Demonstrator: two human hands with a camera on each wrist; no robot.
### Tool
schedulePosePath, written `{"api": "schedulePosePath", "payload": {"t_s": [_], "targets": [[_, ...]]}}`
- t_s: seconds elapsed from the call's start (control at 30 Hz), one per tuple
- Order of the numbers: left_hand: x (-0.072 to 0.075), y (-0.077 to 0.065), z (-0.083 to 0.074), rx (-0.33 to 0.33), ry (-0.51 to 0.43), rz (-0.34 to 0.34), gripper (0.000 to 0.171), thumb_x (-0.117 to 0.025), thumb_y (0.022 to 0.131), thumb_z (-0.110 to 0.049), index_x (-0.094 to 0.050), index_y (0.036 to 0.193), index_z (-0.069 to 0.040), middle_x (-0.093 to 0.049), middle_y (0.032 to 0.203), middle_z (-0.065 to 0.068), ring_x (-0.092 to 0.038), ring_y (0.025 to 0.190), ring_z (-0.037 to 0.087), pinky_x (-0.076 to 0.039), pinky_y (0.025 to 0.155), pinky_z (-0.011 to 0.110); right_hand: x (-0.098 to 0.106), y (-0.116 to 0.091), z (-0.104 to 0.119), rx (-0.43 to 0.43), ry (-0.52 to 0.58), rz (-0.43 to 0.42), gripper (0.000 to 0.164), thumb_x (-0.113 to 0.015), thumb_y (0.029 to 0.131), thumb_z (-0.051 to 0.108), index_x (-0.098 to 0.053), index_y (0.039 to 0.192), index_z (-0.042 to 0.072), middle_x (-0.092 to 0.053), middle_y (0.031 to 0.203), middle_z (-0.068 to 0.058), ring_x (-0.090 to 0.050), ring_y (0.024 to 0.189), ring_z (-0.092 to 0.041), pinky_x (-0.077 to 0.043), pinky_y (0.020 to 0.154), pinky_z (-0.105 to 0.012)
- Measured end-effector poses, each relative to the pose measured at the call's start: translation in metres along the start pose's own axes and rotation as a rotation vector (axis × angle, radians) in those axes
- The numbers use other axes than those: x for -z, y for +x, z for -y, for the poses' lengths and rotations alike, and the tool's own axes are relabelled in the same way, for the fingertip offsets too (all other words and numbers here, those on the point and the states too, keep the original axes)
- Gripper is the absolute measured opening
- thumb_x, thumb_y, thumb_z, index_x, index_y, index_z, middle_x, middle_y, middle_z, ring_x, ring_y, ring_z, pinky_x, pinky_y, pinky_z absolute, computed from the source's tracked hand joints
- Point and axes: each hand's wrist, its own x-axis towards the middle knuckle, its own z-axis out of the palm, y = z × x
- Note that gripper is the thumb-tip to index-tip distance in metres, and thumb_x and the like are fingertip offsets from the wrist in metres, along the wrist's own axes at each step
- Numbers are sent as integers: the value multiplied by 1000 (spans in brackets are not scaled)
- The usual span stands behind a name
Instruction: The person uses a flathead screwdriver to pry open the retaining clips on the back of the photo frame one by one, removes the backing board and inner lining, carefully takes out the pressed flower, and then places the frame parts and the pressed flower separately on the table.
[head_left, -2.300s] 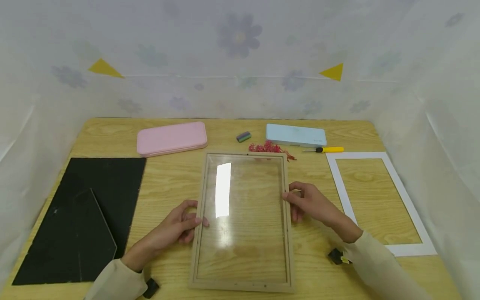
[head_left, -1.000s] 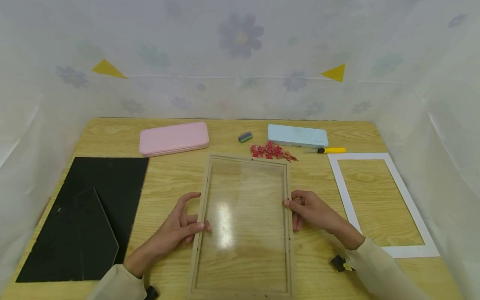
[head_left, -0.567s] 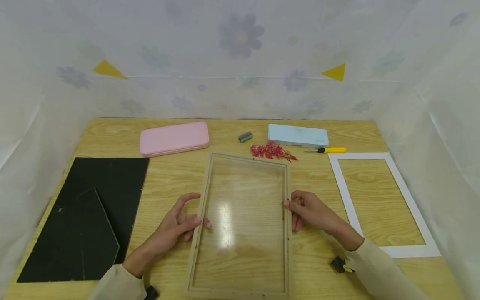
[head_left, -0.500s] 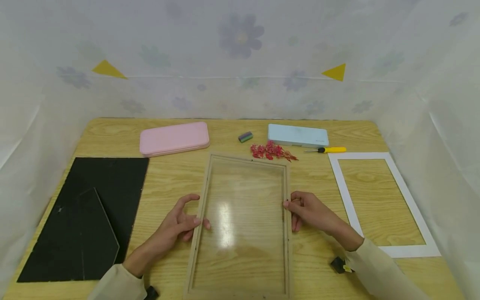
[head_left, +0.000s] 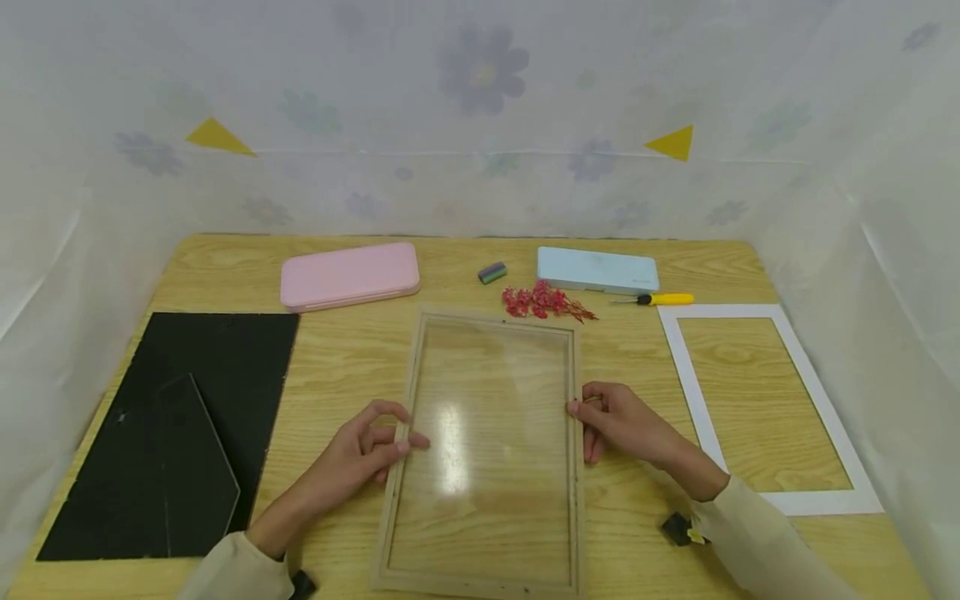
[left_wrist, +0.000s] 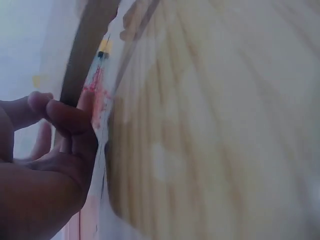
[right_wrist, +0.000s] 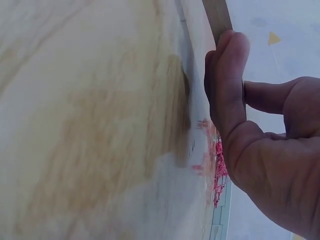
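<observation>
A light wooden picture frame (head_left: pixel 480 585) with a clear pane in it is held between both hands in the middle of the head view. On its left rail, my left hand (head_left: pixel 348 454) pinches with the thumb on top; fingertips reach beneath and show through the pane. My right hand (head_left: pixel 630 423) grips the right rail a little higher up, thumb over the edge. Both wrist views show the frame's rail (left_wrist: pixel 86 52) raised off the table, with the left fingers (left_wrist: pixel 70 117) and right fingers (right_wrist: pixel 231 75) around it.
A black backing board (head_left: pixel 217 350) with a stand lies left, a white mat border (head_left: pixel 813 502) right. Along the back are a pink case (head_left: pixel 348 277), a small striped block (head_left: pixel 492 272), a light blue case (head_left: pixel 597 269), red dried flowers (head_left: pixel 542 300) and a yellow-handled screwdriver (head_left: pixel 670 298).
The frame has come slightly nearer and its tilt has changed, so the bright white reflection has left the pane. My left index finger stretched out, then bent back to the rail.
</observation>
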Motion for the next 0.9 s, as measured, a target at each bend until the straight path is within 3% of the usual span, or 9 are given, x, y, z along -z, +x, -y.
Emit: {"api": "schedulePosePath", "payload": {"t_s": [0.13,0.3,0.4,0.43,0.53,0.67,0.8,0.9], "targets": [[-1,-1,-2,3,78,35,24,-45,105,-3,-53,123,12,-60,121,36,-48,57,15,-49,54,28,1,0,0,13,-36,5,34,-49,107,22,-48,88,-6,-66,62,-19,-67,53,-32,-56,52,-42],[-7,0,-6,103,185,-15,24,-52,105,-15,-57,121,2,-65,106,24,-48,56,7,-45,52,24,0,-1,2,17,-65,-6,31,-49,107,18,-52,89,-6,-65,61,-17,-67,52,-32,-55,50,-41],[-14,-1,-8,126,260,-50,24,-58,103,-19,-56,120,-2,-63,102,17,-43,54,4,-41,49,21,0,-1,2,18,-85,-18,29,-50,106,18,-54,89,-5,-65,60,-16,-66,52,-32,-54,48,-39],[-16,-1,-9,130,281,-59,24,-59,102,-19,-56,120,-3,-61,97,17,-42,53,4,-40,49,21,0,-1,3,19,-95,-22,29,-50,106,17,-55,88,-5,-65,60,-15,-66,51,-31,-53,47,-38],[-21,-2,-10,152,351,-87,22,-59,102,-21,-54,120,-8,-50,112,16,-44,59,7,-41,54,22,0,-1,3,26,-119,-36,29,-50,106,17,-56,86,-4,-64,58,-15,-66,50,-31,-52,45,-38],[-22,-4,-9,175,403,-101,20,-59,102,-25,-55,117,-12,-32,115,13,-49,68,12,-45,62,24,0,-1,1,36,-119,-36,30,-51,106,16,-56,84,-4,-64,58,-15,-65,49,-30,-52,45,-40],[-18,-4,-7,138,373,-100,22,-60,102,-24,-56,115,-8,-43,100,12,-52,71,15,-47,63,25,1,-1,0,54,-118,-26,31,-51,106,16,-56,83,-5,-65,58,-16,-65,49,-30,-53,46,-41],[-13,-5,-7,114,276,-97,24,-57,103,-22,-54,115,-1,-55,91,13,-57,73,17,-52,64,29,2,-2,-1,68,-144,-36,30,-51,105,15,-56,82,-4,-64,57,-14,-65,48,-29,-52,46,-39]]}}
